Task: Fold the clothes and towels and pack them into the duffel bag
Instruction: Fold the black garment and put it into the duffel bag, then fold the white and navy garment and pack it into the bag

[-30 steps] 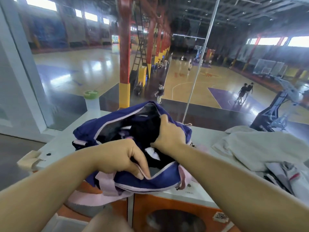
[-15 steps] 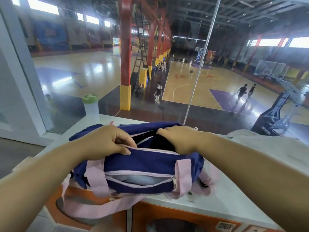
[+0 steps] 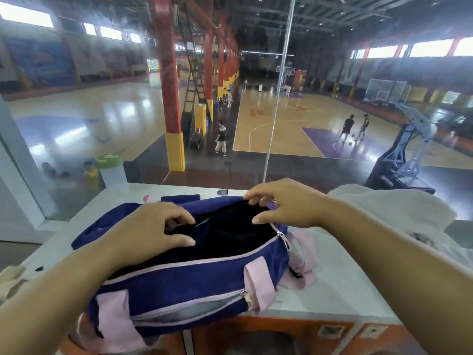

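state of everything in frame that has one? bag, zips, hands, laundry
duffel bag: on the white counter, main opening unzipped
side pocket zip: partly open
left hand: holding the opening's left side
right hand: pinching the far rim
white towel: unfolded, beside the bag
bottle: upright, green lid on

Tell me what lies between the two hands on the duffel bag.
In the head view, the duffel bag's open mouth with dark fabric inside lies between the left hand and right hand.

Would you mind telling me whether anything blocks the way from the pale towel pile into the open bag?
Nothing visible: the towels lie right of the bag, whose mouth both hands hold open.
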The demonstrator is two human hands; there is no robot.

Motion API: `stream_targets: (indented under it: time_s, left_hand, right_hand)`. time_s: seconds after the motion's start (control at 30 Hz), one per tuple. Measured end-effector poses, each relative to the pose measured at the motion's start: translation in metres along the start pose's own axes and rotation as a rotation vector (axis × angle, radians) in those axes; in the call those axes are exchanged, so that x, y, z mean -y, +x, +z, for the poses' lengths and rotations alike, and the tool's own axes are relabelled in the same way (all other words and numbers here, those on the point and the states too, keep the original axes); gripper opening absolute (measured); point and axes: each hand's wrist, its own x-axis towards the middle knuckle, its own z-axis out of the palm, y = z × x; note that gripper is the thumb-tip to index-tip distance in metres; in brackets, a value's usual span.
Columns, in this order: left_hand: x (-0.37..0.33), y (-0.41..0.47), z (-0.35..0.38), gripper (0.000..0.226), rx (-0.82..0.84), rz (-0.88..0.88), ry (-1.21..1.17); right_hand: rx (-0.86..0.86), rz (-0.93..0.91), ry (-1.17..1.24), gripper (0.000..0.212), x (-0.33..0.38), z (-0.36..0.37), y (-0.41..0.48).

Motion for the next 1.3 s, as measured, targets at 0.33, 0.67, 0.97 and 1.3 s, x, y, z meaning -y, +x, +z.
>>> stream_targets:
  time_s: [0.33, 0.67, 0.97, 1.3]
  left_hand:
    - [-0.110, 0.033, 0.052, 0.021, 0.052, 0.248, -0.017]
    - [-0.216, 0.092, 0.169, 0.025, 0.340, 0.398, -0.011]
    - [-0.268, 0.152, 0.251, 0.033, 0.405, 0.511, 0.059]
    - [-0.301, 0.183, 0.297, 0.130, 0.535, 0.774, 0.245]
  right_hand:
    - [-0.053, 0.290, -0.063, 0.051, -0.057, 0.013, -0.123]
    - [-0.104, 0.768, -0.063, 0.057, -0.152, 0.017, -0.242]
    - [-0.097, 0.940, -0.090, 0.122, -0.220, 0.058, -0.245]
    - [-0.139, 0.735, -0.276, 0.095, -0.250, 0.085, -0.265]
